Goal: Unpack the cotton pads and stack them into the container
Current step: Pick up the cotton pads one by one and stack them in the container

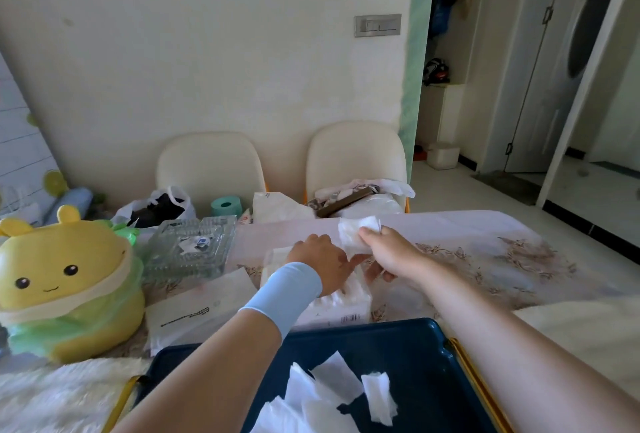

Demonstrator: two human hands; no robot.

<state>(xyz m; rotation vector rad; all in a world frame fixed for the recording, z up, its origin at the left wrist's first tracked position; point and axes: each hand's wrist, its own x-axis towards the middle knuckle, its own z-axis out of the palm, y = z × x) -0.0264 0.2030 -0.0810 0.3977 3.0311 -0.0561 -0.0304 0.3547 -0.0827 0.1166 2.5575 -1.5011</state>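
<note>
The pack (332, 297) of white cotton pads lies on the surface (485, 280), just beyond the far rim of the blue tray (415, 356). Its clear wrapper is open at the top and a barcode shows on the near side. The left hand (323, 268), with a pale blue band (287, 290) on the wrist, rests on top of the pack, its fingers (349, 261) spread and pressing down rather than closed around anything. The right hand (389, 252) is just beside it, over the far right corner of the pack, with thumb and fingers pinched on a small bunch of pads (358, 230) held up above the surface.

In the tray, nearest the camera, several loose pads (322, 394) lie scattered and overlapping, not in a neat stack; one (379, 401) lies a little apart to the right.

Left of the pack a white mailer (194, 315) lies flat, its near edge by the tray. Behind that sits a glass dish (194, 245) with scraps of paper in it. Further left stands a yellow plush (65, 280) partly wrapped in green plastic. Along the far edge of the surface are a black-filled bag (159, 207), a green tape roll (227, 205) and more white packaging (277, 207). Two cream chairs (356, 155) stand against the wall behind.
</note>
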